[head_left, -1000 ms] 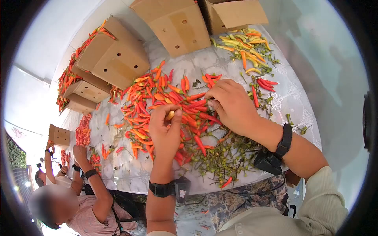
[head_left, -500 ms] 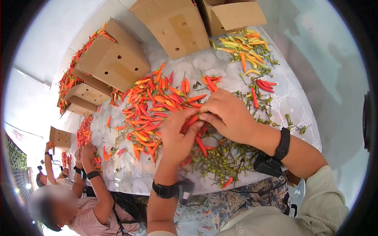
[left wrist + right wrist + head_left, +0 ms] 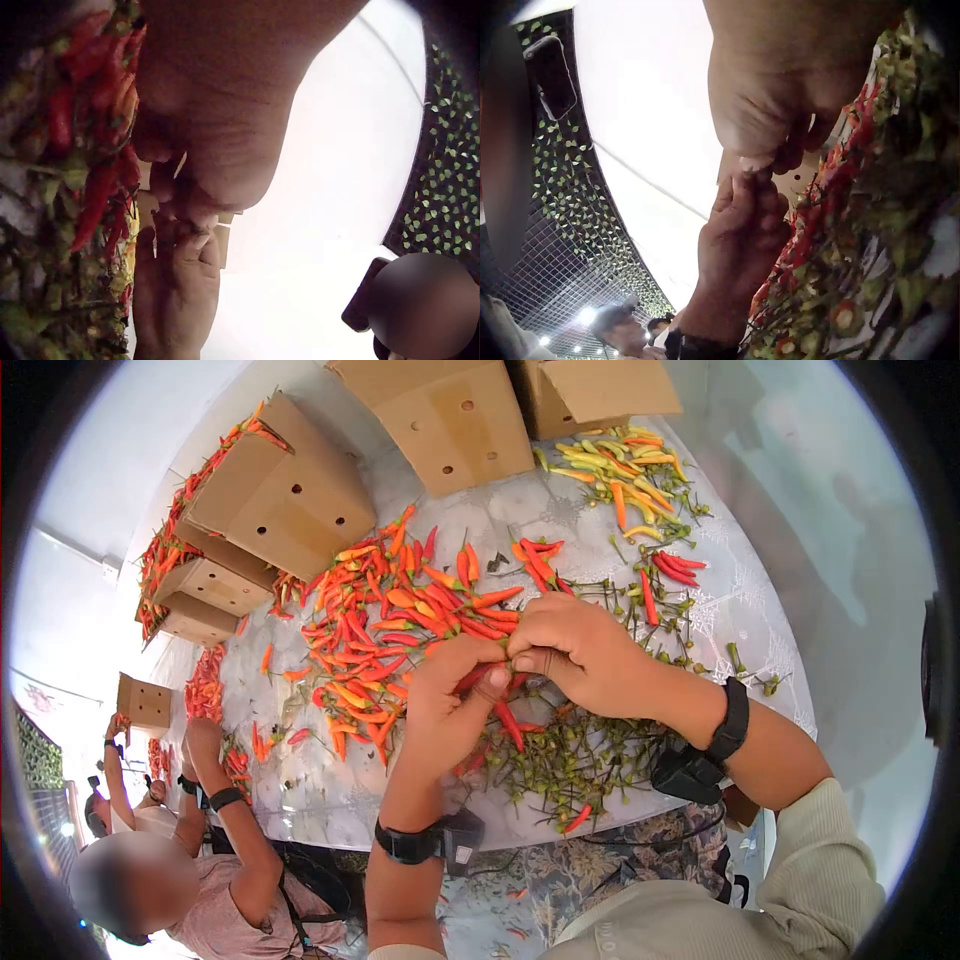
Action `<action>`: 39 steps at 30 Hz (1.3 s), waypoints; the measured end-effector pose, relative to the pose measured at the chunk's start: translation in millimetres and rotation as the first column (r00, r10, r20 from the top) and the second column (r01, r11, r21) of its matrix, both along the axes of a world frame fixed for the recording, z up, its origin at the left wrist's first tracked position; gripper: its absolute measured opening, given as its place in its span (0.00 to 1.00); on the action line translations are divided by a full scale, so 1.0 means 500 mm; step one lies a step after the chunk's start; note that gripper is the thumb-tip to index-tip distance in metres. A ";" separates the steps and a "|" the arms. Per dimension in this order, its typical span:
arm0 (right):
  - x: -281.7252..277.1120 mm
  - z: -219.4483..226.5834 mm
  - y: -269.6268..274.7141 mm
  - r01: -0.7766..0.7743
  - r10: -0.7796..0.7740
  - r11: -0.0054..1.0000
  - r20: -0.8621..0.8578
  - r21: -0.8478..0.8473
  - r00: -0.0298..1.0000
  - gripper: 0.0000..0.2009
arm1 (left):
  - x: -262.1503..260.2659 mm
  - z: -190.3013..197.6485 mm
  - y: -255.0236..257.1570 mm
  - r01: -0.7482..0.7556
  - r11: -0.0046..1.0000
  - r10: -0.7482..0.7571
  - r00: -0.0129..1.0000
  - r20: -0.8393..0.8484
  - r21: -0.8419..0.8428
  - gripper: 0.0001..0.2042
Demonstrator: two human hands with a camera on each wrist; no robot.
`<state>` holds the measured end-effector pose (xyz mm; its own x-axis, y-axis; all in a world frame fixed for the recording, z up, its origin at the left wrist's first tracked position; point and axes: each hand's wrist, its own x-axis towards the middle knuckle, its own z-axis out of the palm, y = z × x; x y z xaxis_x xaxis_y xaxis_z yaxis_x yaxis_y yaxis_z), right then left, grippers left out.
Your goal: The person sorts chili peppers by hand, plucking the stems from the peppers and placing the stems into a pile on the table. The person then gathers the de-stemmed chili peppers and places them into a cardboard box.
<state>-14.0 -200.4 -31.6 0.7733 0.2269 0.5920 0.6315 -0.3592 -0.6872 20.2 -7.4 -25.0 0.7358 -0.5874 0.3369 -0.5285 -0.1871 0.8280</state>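
In the head view my left hand [image 3: 450,695] grips a red chili pepper [image 3: 474,678], its body mostly covered by the fingers. The fingertips of my right hand [image 3: 590,655] meet the left fingertips at the pepper's stem end and pinch there. Both hands are over the near side of a heap of red and orange chilies [image 3: 360,650]. A spread of green stems [image 3: 570,765] lies below the right hand. From the left wrist view, the left hand [image 3: 225,142] hides the pepper and touches the right fingertips. The right wrist view shows the same meeting of fingertips.
Cardboard boxes [image 3: 450,430] stand along the far side, some heaped with chilies. Yellow chilies [image 3: 640,480] lie at the back right, with a few red ones [image 3: 675,570] nearer. Another person [image 3: 230,810] works at the table's left side.
The right hand has brought a red pepper from the heap to the left hand, and the fingertips now meet at its stem end. A small yellowish piece earlier in the left fingers no longer shows.
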 end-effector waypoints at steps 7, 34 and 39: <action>0.013 -0.007 -0.013 0.284 -0.252 0.941 -0.178 0.185 0.951 0.06 | 0.010 0.012 0.003 -0.183 0.929 0.044 0.918 -0.394 -0.322 0.09; -0.013 -0.019 0.013 0.061 -0.069 0.997 -0.226 -0.044 0.972 0.10 | 0.008 -0.011 -0.005 -0.109 0.962 0.029 0.952 -0.304 -0.251 0.11; -0.018 0.002 0.009 0.084 -0.067 0.995 -0.290 0.049 0.955 0.10 | 0.008 -0.008 -0.003 -0.041 0.955 -0.085 0.911 -0.403 -0.294 0.11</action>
